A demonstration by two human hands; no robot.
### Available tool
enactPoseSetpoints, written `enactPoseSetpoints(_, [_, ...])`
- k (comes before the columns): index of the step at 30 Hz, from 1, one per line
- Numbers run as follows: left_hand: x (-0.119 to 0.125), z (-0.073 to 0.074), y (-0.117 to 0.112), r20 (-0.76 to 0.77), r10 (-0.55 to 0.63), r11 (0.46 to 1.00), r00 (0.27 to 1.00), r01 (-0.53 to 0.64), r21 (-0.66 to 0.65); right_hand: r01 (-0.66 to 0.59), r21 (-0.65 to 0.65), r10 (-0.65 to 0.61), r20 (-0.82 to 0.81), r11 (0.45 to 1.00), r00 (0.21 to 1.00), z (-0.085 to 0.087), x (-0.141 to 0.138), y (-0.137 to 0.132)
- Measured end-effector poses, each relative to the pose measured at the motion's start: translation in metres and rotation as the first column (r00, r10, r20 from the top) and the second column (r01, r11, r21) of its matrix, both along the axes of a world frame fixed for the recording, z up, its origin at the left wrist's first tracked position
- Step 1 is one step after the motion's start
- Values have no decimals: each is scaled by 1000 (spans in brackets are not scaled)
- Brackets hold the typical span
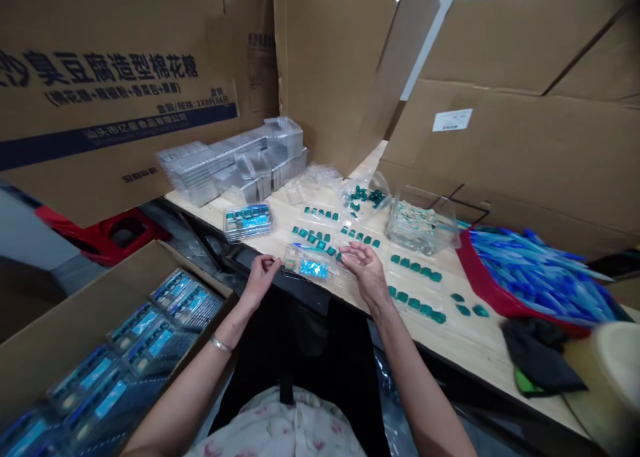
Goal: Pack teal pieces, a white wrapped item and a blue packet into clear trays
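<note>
A clear plastic tray [295, 269] lies at the table's front edge, with a blue patterned packet [314, 268], a tan block [289, 264] and a blue stick in it. My left hand [262, 281] pinches the tray's left end between thumb and fingertips. Over the tray's right end, my right hand [364, 265] has its fingers curled together around a small green piece [340, 257], partly hidden by the fingertips. Just behind the tray runs a row of green pieces [320, 245]. Further green pieces [416, 267] sit in rows to the right.
Filled packs [249, 222] are stacked at left. Behind them stand nested clear trays [235, 160]. Open containers hold green pieces [367, 197] and pale packets [423, 220]. A red basin [473, 270] of blue sticks stands right. A carton [200, 263] of packs is lower left.
</note>
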State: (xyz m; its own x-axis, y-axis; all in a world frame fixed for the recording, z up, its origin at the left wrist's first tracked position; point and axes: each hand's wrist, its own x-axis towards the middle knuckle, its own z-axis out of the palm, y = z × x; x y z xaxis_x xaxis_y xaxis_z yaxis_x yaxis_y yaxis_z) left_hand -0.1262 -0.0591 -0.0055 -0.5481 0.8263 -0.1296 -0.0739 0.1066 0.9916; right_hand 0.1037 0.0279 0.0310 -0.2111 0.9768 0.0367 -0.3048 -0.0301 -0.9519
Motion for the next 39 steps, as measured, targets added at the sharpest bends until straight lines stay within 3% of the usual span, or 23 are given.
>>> enactPoseSetpoints(2, [3,14,-3,-180,101,990,978,-81,119,-11,-10,11,-8,1000,1000,2,-5,-2])
enactPoseSetpoints(3, [6,22,-4,-291,109,980,950,-53,193,-11,-12,11,-12,1000,1000,3,-9,-3])
enactPoseSetpoints(5, [15,39,-5,-508,16,944,861,155,292,-6,-21,5,-25,1000,1000,7,-17,-7])
enactPoseSetpoints(7, [29,51,1,-647,-116,882,754,378,282,2,-28,-3,-48,1000,999,13,-28,-13])
enactPoseSetpoints(9, [42,56,11,-678,-138,851,722,437,291,1,-27,-4,-77,1000,997,20,-39,-19])
enactPoseSetpoints(13, [54,53,32,-634,-118,827,764,429,363,-4,2,4,-92,1000,996,32,-50,-28])
enactPoseSetpoints(16, [55,48,38,-670,-65,806,739,435,402,-53,37,56,-99,998,993,39,-44,-30])
enactPoseSetpoints(18, [56,45,39,-733,-23,797,680,454,397,-78,36,81,-84,996,993,41,-36,-30])
enactPoseSetpoints(21, [57,42,37,-852,2,774,524,539,333,-88,21,88,30,996,996,42,-23,-29])
enactPoseSetpoints(24, [51,39,36,-912,23,772,409,572,277,-69,92,55,146,993,988,37,-14,-22])
enactPoseSetpoints(26, [38,38,35,-875,45,813,482,491,312,-57,196,18,198,979,980,31,-9,-14])
enactPoseSetpoints(28, [20,38,35,-724,49,862,688,337,378,-68,316,-27,286,947,958,24,-6,-3])
enactPoseSetpoints(30, [2,37,34,-440,-17,910,898,196,365,-107,455,-95,401,884,911,15,-4,8])
enactPoseSetpoints(31, [-5,36,34,-277,-75,933,958,166,318,-158,523,-116,452,837,885,10,-4,13])
enactPoseSetpoints(34, [-17,29,32,53,-201,970,978,191,149,-390,675,-84,556,626,827,-6,-5,24])
enactPoseSetpoints(36, [-16,20,30,83,-222,974,972,217,60,-500,715,-53,596,489,801,-19,-6,28])
enactPoseSetpoints(39, [-10,2,30,-25,-251,968,968,251,-15,-548,743,-93,622,384,778,-33,-6,27])
